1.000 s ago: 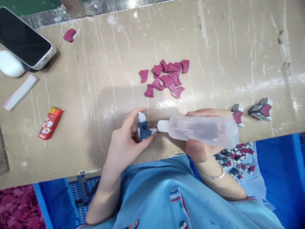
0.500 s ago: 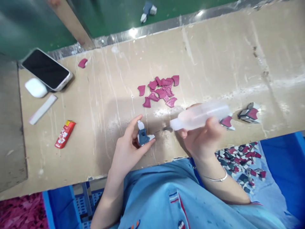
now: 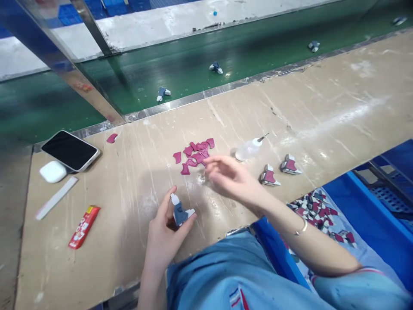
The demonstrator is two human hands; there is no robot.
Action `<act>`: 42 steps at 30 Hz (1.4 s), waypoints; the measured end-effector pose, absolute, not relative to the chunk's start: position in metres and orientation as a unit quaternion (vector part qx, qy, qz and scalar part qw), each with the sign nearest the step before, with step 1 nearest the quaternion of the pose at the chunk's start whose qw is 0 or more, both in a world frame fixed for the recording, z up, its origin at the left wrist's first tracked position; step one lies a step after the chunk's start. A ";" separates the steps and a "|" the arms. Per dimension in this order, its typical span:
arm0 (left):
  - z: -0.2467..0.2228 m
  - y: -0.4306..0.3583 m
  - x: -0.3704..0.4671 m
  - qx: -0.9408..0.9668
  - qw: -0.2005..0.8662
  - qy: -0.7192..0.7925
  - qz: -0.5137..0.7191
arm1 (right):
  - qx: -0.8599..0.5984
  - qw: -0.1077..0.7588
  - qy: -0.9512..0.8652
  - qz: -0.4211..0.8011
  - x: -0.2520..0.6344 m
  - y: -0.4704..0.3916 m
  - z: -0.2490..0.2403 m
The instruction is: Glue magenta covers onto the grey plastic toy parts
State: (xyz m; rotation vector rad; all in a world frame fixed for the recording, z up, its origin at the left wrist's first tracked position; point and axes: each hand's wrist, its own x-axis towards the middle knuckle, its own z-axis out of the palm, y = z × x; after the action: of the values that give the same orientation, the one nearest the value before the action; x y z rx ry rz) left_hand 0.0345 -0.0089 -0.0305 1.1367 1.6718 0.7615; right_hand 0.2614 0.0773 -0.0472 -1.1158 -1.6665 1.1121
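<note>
My left hand [image 3: 169, 230] holds a small dark-blue and white plastic toy part [image 3: 180, 212] between thumb and fingers, just above the table. My right hand [image 3: 230, 176] reaches to the right edge of a loose pile of flat maroon plastic pieces [image 3: 191, 162]. Its fingers are bent and apart from the thumb, with nothing visible between them; whether the fingertips touch a piece is unclear. Beyond that hand stands a translucent squeeze bottle [image 3: 249, 150] with a thin metal needle tip. To its right, two toy parts with maroon panels [image 3: 271, 175] sit on the table.
At the left lie a phone [image 3: 69, 150], a white case [image 3: 53, 172], a pale strip [image 3: 57, 198] and a red wrapper [image 3: 84, 227]. Several blue-white parts rest on the green belt [image 3: 190, 82] behind the metal edge. Below right, a blue bin [image 3: 364, 215] holds many parts.
My right hand has let go of the squeeze bottle, which now stands on the table, and has moved left to the maroon pieces. My left hand still holds its part. The view has tilted up.
</note>
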 end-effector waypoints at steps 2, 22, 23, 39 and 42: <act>-0.032 -0.009 0.034 0.466 0.471 0.682 0.309 | -0.473 0.305 -0.789 0.245 0.256 0.093 -0.042; -0.037 -0.008 0.038 0.431 0.503 0.667 0.341 | -0.319 0.457 -0.803 0.211 0.226 0.050 -0.028; -0.037 -0.008 0.037 0.431 0.506 0.664 0.342 | -0.329 0.460 -0.793 0.225 0.224 0.045 -0.031; -0.031 -0.010 0.038 0.420 0.492 0.683 0.338 | -0.399 0.203 -0.890 0.081 0.239 0.102 -0.046; -0.031 -0.009 0.037 0.433 0.489 0.683 0.329 | -0.364 0.112 -0.924 0.024 0.229 0.116 -0.044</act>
State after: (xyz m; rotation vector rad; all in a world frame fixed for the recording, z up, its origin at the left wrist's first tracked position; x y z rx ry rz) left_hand 0.0367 -0.0092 -0.0313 1.0514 1.6589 0.7985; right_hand 0.2289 0.1164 -0.0443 -1.0687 -2.7126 0.0693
